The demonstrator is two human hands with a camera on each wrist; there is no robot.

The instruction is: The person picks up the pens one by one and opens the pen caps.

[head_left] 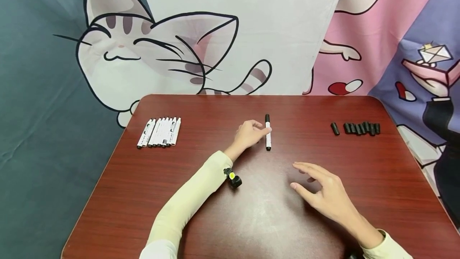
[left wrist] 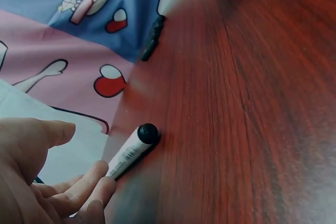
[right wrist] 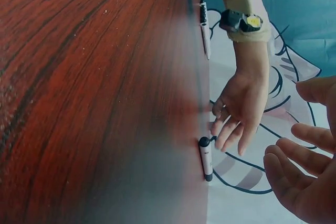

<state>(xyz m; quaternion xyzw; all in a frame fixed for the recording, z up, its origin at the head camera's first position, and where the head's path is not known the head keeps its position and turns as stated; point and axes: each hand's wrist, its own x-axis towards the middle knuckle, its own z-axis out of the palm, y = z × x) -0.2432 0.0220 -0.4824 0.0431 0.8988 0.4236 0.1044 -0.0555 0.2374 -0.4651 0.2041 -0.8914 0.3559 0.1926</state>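
A white marker with a black cap lies on the table near its far side, cap end pointing away. My left hand reaches over from the left, its thumb overlapping the marker in the head view. In the left wrist view the fingers spread loosely beside the marker, thumb apart from it. My right hand hovers over the right half of the table, fingers relaxed and thumb apart, holding nothing. The right wrist view shows the left hand with extended fingers close to the marker.
At the far left several uncapped white markers lie side by side in a row. Several black caps stand in a row at the far right, with one single cap just left of them. A cartoon cloth hangs behind the table.
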